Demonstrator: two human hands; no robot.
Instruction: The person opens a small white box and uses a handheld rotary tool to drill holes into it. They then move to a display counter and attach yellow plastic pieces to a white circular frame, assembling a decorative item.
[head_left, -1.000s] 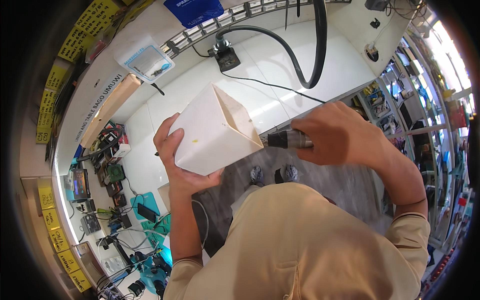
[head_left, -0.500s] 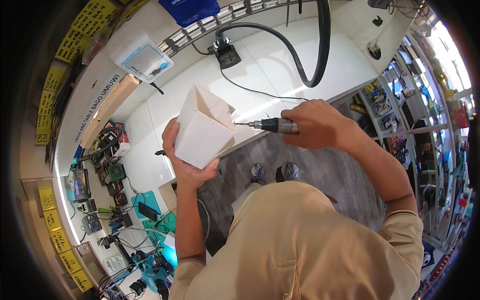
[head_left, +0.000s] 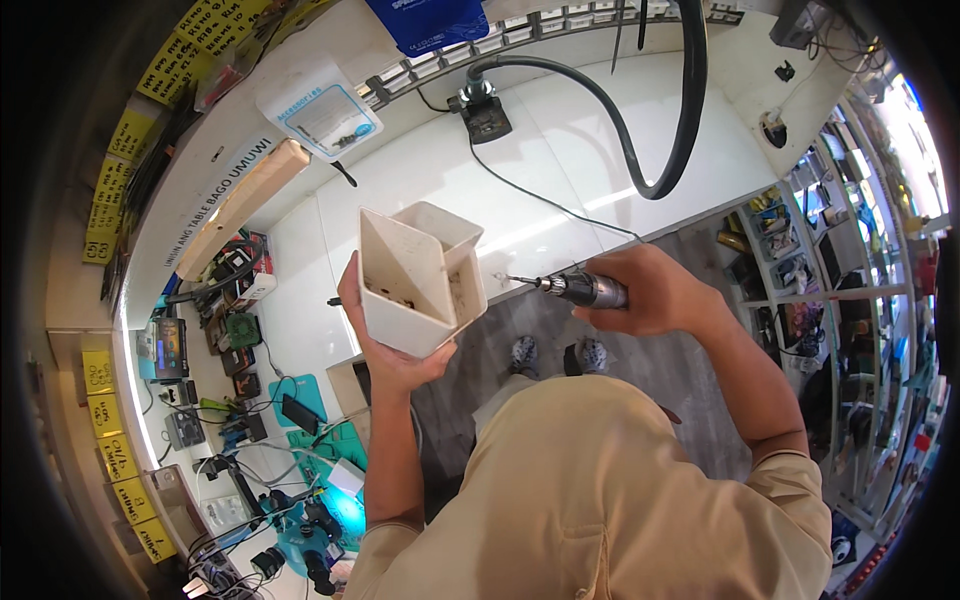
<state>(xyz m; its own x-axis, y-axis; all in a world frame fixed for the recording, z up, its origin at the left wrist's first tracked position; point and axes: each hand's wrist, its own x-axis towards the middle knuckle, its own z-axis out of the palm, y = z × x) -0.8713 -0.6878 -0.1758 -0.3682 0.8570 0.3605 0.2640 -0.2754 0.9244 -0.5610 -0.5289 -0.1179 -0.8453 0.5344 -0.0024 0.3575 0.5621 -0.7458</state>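
Note:
My left hand is closed round a white plastic holder with two open compartments, held up over the table's front edge. Small dark bits of debris lie inside the nearer compartment. In my right hand is a corded rotary tool, its thin bit pointing left toward the holder. A gap shows between the bit's tip and the holder's side.
A white worktop spans the back, with a thick black hose on a dark base. At left are a green mat, a teal microscope and small electronics. Stocked shelves stand at right.
My left hand has turned the holder so that its open compartments face up toward me. The tool's bit has come away from its side, and my right hand sits slightly lower and right.

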